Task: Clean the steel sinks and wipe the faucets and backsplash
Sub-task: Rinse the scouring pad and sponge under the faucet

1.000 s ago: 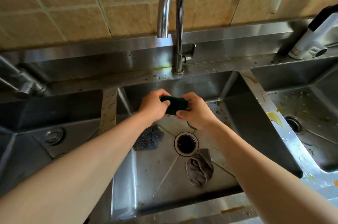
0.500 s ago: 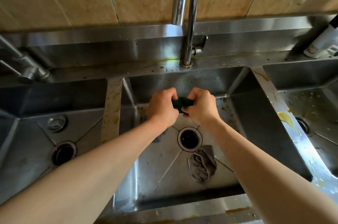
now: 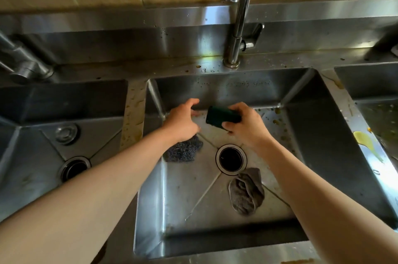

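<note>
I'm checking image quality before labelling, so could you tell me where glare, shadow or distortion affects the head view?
Head view: bright glare on the middle sink's left wall and the right divider; the left sink lies in deep shadow; wide-angle distortion bows the backsplash and tilts the faucet; the green sponge stays sharp.

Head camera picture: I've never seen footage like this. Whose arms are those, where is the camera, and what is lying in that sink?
No machine here: these are a person's two bare arms, filmed by a wide-angle camera worn on the head, looking down. They stand at a row of steel sinks; the middle sink is below them, its faucet rising at the back. The right hand has its grip on a dark green sponge. The left hand is beside the sponge, fingers loosely curled, holding nothing. On the sink floor lie a steel-wool scourer, partly under the left wrist, and a crumpled grey cloth near the drain.
</note>
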Tool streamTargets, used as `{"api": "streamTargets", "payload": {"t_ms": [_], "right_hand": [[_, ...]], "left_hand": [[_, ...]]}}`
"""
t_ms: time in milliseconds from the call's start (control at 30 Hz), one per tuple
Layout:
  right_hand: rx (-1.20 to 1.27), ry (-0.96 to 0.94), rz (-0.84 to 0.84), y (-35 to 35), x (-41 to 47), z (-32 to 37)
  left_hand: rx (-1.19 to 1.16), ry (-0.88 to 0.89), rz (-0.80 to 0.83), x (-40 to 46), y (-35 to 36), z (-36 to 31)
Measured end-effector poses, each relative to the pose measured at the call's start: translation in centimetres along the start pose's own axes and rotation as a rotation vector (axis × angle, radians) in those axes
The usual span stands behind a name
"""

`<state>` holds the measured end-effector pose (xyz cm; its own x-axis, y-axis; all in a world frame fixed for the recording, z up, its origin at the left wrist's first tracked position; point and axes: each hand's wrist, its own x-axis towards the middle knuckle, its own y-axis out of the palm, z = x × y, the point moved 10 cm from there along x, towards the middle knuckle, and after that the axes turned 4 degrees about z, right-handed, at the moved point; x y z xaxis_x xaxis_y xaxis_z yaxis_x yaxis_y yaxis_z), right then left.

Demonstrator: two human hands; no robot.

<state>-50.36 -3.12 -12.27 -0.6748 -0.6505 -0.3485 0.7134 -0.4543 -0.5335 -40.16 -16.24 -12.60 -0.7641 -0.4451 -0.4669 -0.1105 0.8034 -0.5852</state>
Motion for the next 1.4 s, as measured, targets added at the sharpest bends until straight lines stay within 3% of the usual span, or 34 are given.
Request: {"api": "streamTargets", "payload": {"t_ms": [100, 133, 233, 267, 400, 533, 567, 633, 700, 933, 1100, 1267, 1400], "right_hand": [[0.493, 0.159, 0.046, 1.3, 2.0, -3.9], [0.529, 0.233, 0.06, 2.6, 2.5, -6.1], [-0.146, 0.388, 0.062, 5.2, 2.7, -11.9], [-0.237, 0.401, 0.033, 5.6, 2.5, -12.9], [-0.245, 0.256, 0.016, 5.6, 3.7, -11.1], [0.251, 0.311, 0.026, 5.1, 3.9, -10.3], [0.245, 0.381, 0.047, 5.3, 3.7, -11.0], [-0.153, 0.533, 0.072, 5.0, 2.5, -13.5], [-0.335, 0.516, 0.003, 4.2, 2.4, -14.9], [-0.261, 0.306, 0.03, 4.4, 4.0, -13.8], [-0.265, 0.267, 0.019, 4.3, 5.0, -14.3], [-0.256, 0.276, 0.011, 4.3, 5.2, -15.3], [-0.263, 0.286, 0.011, 4.3, 4.8, -15.3]], "left_hand": [[0.026, -0.081, -0.011, 1.3, 0.3, 2.5], [0.03, -0.107, -0.004, 1.8, 0.9, 3.3], [0.069, -0.162, 0.039, 2.3, 3.0, 5.3], [0.097, -0.17, 0.059, 2.6, 3.6, 5.7], [0.152, -0.19, 0.059, 3.3, 4.0, 6.5], [0.194, -0.237, 0.034, 3.7, 3.8, 7.2], [0.206, -0.254, 0.017, 3.9, 3.8, 7.7], [0.238, -0.299, 0.01, 4.1, 4.0, 8.9], [0.304, -0.339, 0.031, 4.7, 4.8, 10.2], [0.413, -0.558, 0.064, 5.9, 7.7, 15.4], [0.491, -0.576, 0.077, 7.4, 10.4, 16.6], [0.479, -0.565, -0.114, 8.2, 10.6, 17.6], [0.449, -0.527, -0.138, 7.6, 9.8, 17.1]]}}
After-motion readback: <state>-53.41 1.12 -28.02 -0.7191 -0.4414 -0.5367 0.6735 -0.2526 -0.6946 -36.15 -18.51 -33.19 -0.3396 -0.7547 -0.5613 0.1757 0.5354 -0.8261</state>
